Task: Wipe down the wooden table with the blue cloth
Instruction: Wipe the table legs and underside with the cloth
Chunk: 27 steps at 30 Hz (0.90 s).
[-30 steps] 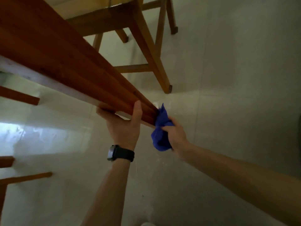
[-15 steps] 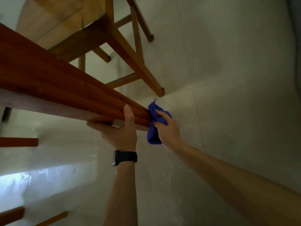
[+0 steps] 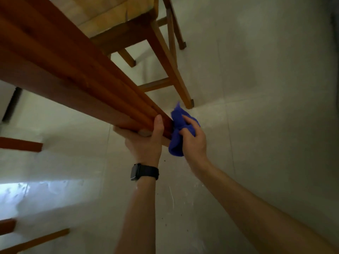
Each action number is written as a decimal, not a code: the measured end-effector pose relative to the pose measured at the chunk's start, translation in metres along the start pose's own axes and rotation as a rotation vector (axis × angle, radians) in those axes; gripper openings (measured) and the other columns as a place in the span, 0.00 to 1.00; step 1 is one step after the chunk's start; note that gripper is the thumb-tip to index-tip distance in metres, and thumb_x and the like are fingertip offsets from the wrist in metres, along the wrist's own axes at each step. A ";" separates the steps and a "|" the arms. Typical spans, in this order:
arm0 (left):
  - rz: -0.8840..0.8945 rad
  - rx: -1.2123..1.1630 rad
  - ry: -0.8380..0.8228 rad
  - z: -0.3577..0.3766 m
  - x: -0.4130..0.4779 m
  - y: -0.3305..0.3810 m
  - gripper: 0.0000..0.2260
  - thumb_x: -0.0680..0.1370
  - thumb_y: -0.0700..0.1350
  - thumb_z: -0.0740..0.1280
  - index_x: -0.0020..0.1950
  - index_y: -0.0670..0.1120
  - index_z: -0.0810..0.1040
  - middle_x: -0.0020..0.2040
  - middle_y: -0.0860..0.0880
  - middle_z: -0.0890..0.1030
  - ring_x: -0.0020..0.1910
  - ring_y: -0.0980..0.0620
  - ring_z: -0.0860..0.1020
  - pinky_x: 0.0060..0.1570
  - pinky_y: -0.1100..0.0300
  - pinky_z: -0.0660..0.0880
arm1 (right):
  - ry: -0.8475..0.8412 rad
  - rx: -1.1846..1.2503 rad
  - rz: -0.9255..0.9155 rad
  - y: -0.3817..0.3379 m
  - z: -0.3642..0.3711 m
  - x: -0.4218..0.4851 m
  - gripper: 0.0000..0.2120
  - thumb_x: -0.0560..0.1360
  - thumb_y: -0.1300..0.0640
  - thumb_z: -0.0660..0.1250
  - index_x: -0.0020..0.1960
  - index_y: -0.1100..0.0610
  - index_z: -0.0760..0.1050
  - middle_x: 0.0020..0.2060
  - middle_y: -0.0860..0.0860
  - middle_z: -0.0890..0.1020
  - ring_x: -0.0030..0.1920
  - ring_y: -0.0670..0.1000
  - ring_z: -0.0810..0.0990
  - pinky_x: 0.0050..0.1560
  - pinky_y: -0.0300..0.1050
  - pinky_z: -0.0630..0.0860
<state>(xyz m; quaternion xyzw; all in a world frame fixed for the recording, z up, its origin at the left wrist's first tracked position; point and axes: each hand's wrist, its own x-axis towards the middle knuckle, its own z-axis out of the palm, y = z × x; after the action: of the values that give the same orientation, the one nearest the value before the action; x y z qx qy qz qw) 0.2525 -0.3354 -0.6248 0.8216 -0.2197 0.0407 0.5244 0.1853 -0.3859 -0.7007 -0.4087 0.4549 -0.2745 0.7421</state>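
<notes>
Wiping of a reddish-brown wooden table edge near frame centre.
Its end is gripped by the left hand; a crumpled blue cloth is held against it by the right hand.

Lettering, labels, brands, numbers, signs: none readable from where I stand.

- Table: reddish wood showing only its grain.
- Cloth: solid blue, bunched, no tag showing.
- Watch: black, on the left wrist. The screen is dark and turned side-on, so nothing on it can be made out.
- Chair: plain light wood.
- Floor: pale tiles with a few faint scuffs and specks, none of them forming characters.
</notes>
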 end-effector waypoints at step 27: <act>-0.165 -0.079 0.004 -0.034 -0.002 0.020 0.33 0.76 0.72 0.52 0.62 0.49 0.78 0.53 0.54 0.83 0.50 0.58 0.80 0.47 0.59 0.78 | -0.323 -0.618 -0.850 -0.040 -0.005 -0.036 0.31 0.80 0.52 0.59 0.80 0.46 0.51 0.70 0.56 0.64 0.63 0.52 0.71 0.63 0.44 0.71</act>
<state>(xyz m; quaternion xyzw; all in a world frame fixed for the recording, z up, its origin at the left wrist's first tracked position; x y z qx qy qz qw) 0.2484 -0.3120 -0.5929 0.8156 -0.1516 -0.0098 0.5583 0.1639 -0.3803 -0.6516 -0.7922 0.1895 -0.3377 0.4717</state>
